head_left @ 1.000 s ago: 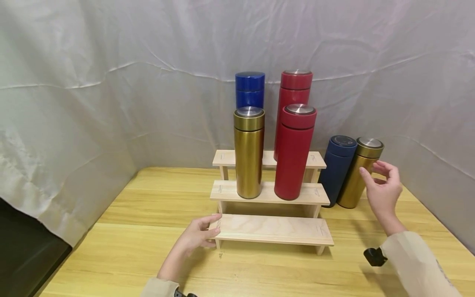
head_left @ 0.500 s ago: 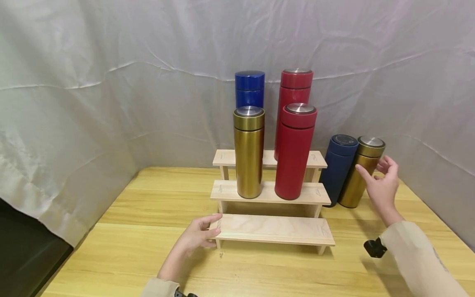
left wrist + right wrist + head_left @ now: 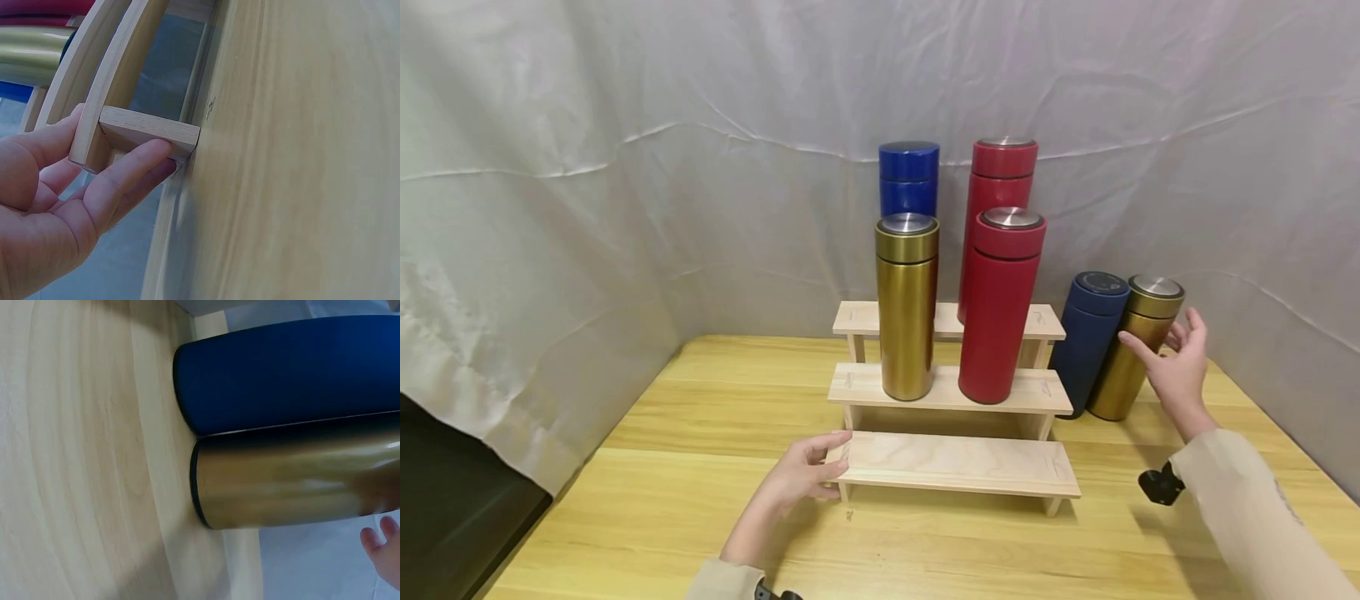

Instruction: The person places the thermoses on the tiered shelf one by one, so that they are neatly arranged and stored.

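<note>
At the left end of the pale wooden three-step stand (image 3: 955,462), my left hand (image 3: 797,477) grips the lowest step. In the left wrist view, the thumb lies at the board's end and the fingers bend against the short leg (image 3: 150,128). My right hand (image 3: 1180,375) is at the gold thermos (image 3: 1123,358) standing on the table at right. Its thumb overlaps the bottle's front, and the fingers are spread along the right side. In the right wrist view, two fingertips (image 3: 370,540) show just off the gold wall. A dark blue thermos (image 3: 1086,342) stands against it.
A gold thermos (image 3: 907,317) and a red thermos (image 3: 1003,317) stand on the middle step. Behind them, a bright blue thermos (image 3: 909,179) and another red one (image 3: 1000,187) occupy the top step. Grey cloth (image 3: 737,208) hangs behind the wooden table (image 3: 700,417).
My right hand has moved in toward the gold thermos, its thumb now across the front and fingers on the far side. The left hand has stayed on the stand.
</note>
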Available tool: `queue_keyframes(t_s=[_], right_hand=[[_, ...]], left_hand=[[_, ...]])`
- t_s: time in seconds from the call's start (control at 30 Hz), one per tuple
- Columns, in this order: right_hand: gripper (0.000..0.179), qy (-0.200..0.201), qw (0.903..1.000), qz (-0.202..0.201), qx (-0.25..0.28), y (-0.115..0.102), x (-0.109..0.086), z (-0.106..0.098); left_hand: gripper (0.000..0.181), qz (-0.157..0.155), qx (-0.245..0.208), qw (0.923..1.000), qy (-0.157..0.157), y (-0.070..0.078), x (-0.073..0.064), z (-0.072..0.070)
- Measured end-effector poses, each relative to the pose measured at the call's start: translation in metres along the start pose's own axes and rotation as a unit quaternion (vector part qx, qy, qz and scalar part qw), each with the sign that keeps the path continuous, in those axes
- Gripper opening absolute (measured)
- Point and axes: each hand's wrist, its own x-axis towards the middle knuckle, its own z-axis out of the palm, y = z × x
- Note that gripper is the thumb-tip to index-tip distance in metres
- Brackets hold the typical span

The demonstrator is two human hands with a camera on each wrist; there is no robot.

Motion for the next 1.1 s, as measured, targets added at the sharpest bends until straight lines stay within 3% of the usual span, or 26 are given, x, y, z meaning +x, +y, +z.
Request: queue_keyframes(t_s=[0.17,0.33,0.5,0.67,0.9,1.1], right_hand=[[0.089,-0.012,0.9994,-0.031,-0.011,0.058,0.035,0.000],[0.083,-0.011,0.9996,-0.024,0.000,0.059,0.042,0.001],[0.080,-0.004,0.9990,-0.030,-0.033,0.071,0.049,0.001],[0.083,0.010,0.9991,-0.040,0.011,0.086,0.056,0.001],[0.081,0.059,0.9944,-0.073,-0.049,0.126,0.072,0.002],[0.081,0.073,0.9916,-0.089,-0.059,0.129,0.066,-0.001]], left_hand=[[0.049,0.000,0.001,1.0000,0.002,0.000,0.001,0.000],[0.049,0.005,0.002,1.0000,-0.001,0.000,0.001,0.001],[0.048,0.002,0.000,1.0000,0.000,0.001,0.002,0.001],[0.048,0.000,0.000,1.0000,0.001,0.003,0.001,0.002],[0.049,-0.001,0.001,1.0000,0.001,0.003,0.000,0.002],[0.049,-0.003,0.003,1.0000,0.000,0.002,-0.001,0.002]])
